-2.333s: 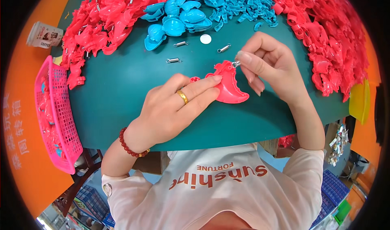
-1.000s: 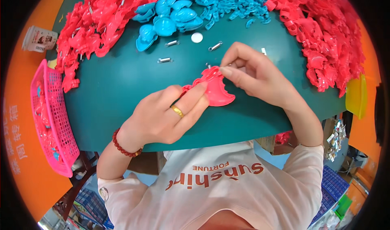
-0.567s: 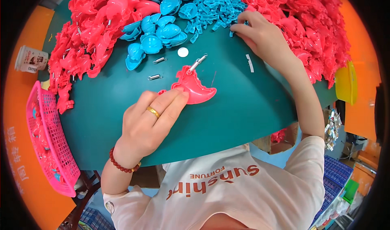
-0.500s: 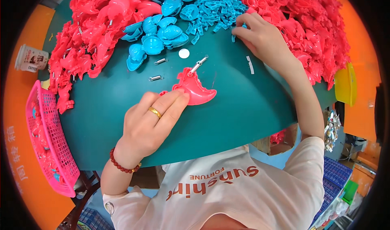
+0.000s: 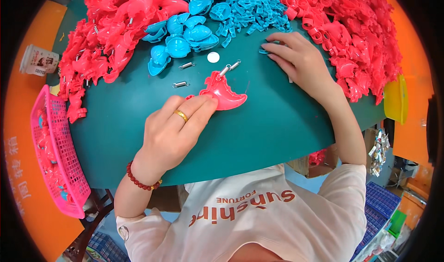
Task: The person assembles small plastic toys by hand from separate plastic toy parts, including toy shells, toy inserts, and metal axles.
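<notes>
My left hand (image 5: pixel 169 130) pins down a glossy red curved plastic shell (image 5: pixel 227 99) on the green table, its fingertips closed on the shell's left end. Two small metal springs (image 5: pixel 225 71) lie in line at the shell's top edge; whether both are hooked to it I cannot tell. To the right, my right hand (image 5: pixel 300 63) pinches a small blue plastic piece (image 5: pixel 264 51) between thumb and fingers, just above the table. Most of that piece shows only as an edge. Left of the shell lie two loose springs, one nearer (image 5: pixel 181 84) and one farther (image 5: pixel 187 65), near a white disc (image 5: pixel 213 57).
Red shells (image 5: pixel 118 35) are heaped at far left, blue rounded shells (image 5: pixel 178 44) and small blue pieces (image 5: pixel 254 7) at the back, red parts (image 5: pixel 351 35) at far right. A pink basket (image 5: pixel 69 169) stands left, below a paper cup (image 5: pixel 40 61). A yellow bin (image 5: pixel 396 100) is right.
My right hand has drawn back from the pile of small blue pieces toward me, with one blue piece in its fingers. My left hand stays on the red shell; the whole view has shifted slightly.
</notes>
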Demonstrator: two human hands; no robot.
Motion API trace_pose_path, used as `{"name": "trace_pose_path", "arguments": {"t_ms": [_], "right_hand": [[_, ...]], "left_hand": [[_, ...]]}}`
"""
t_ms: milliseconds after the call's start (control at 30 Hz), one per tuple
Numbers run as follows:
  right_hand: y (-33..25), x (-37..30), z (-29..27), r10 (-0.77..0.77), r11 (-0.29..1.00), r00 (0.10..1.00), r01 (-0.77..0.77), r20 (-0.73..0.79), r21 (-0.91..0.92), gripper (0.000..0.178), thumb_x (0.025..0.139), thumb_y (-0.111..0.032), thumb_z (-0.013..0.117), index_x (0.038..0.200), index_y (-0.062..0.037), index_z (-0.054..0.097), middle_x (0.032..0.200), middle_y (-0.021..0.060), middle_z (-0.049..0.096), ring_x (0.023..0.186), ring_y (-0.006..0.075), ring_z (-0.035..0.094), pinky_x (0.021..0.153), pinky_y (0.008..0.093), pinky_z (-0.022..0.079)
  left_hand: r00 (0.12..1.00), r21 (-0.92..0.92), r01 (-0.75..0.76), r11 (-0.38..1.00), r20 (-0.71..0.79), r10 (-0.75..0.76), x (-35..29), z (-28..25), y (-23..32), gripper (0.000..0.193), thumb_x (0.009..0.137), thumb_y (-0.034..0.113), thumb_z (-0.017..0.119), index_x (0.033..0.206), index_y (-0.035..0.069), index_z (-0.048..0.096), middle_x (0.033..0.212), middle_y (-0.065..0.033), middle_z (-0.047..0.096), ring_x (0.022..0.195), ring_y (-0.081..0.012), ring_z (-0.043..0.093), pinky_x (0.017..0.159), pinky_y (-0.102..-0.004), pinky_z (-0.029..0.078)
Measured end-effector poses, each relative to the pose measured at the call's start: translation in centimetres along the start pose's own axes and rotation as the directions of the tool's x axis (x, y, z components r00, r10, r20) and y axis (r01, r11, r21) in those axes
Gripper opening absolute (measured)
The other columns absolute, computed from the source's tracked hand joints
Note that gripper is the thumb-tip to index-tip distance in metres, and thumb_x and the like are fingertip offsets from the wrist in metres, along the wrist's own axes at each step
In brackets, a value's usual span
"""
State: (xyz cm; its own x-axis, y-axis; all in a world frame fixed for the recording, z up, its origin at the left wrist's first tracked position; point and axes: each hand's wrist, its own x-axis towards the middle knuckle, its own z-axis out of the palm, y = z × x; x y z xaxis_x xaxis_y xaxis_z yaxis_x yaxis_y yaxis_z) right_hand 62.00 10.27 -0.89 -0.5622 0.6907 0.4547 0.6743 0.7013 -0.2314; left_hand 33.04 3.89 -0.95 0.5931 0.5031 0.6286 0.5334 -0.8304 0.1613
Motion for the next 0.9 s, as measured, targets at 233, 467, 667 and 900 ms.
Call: {"name": "trace_pose_path", "arguments": {"t_ms": [233, 467, 667, 900], "right_hand": [[-3.2, 0.3, -0.3, 0.291, 0.922, 0.949, -0.312, 0.122, 0.23, 0.02, 0.081, -0.001, 0.061, 0.101, -0.0017, 0.059, 0.088, 0.0098, 0.054, 0.081, 0.0235, 0.055, 0.07, 0.0309, 0.046], [-6.0, 0.9, -0.9, 0.412, 0.659, 0.891, -0.437, 0.191, 0.613, 0.019, 0.083, 0.0, 0.061, 0.102, 0.001, 0.061, 0.093, 0.0068, 0.063, 0.087, 0.0142, 0.06, 0.08, 0.0265, 0.048], [-7.3, 0.7, -0.8, 0.354, 0.619, 0.927, -0.334, 0.128, 0.71, 0.013, 0.079, 0.001, 0.065, 0.092, 0.0002, 0.067, 0.093, 0.0114, 0.068, 0.088, 0.0197, 0.065, 0.093, 0.0381, 0.044], [-7.4, 0.8, -0.2, 0.27, 0.737, 0.962, -0.232, 0.039, 0.635, 0.009, 0.077, 0.002, 0.067, 0.085, -0.0013, 0.067, 0.09, 0.0108, 0.069, 0.089, 0.0213, 0.066, 0.099, 0.0467, 0.038]], "left_hand": [[1.0, 0.038, -0.019, 0.999, 0.018, 0.018, 0.1, 0.1, 0.1, 0.035, 0.061, 0.002, 0.065, 0.095, 0.0, 0.063, 0.092, -0.0072, 0.063, 0.065, -0.0154, 0.053, 0.048, -0.0231, 0.045], [0.998, 0.125, -0.007, 0.992, 0.056, 0.0, 0.3, -0.5, 1.1, 0.035, 0.062, 0.003, 0.065, 0.097, 0.001, 0.064, 0.092, -0.0067, 0.063, 0.065, -0.0145, 0.052, 0.049, -0.0216, 0.045], [0.999, 0.183, -0.02, 0.983, 0.03, 0.015, 0.3, -0.1, 1.4, 0.033, 0.062, 0.001, 0.065, 0.096, 0.001, 0.064, 0.089, -0.0058, 0.063, 0.063, -0.0137, 0.051, 0.048, -0.0205, 0.044], [0.999, 0.196, -0.035, 0.98, -0.003, 0.036, 0.8, -0.3, 1.9, 0.031, 0.063, 0.001, 0.066, 0.094, 0.0, 0.065, 0.088, -0.0065, 0.062, 0.063, -0.0142, 0.05, 0.048, -0.0207, 0.043]]}}
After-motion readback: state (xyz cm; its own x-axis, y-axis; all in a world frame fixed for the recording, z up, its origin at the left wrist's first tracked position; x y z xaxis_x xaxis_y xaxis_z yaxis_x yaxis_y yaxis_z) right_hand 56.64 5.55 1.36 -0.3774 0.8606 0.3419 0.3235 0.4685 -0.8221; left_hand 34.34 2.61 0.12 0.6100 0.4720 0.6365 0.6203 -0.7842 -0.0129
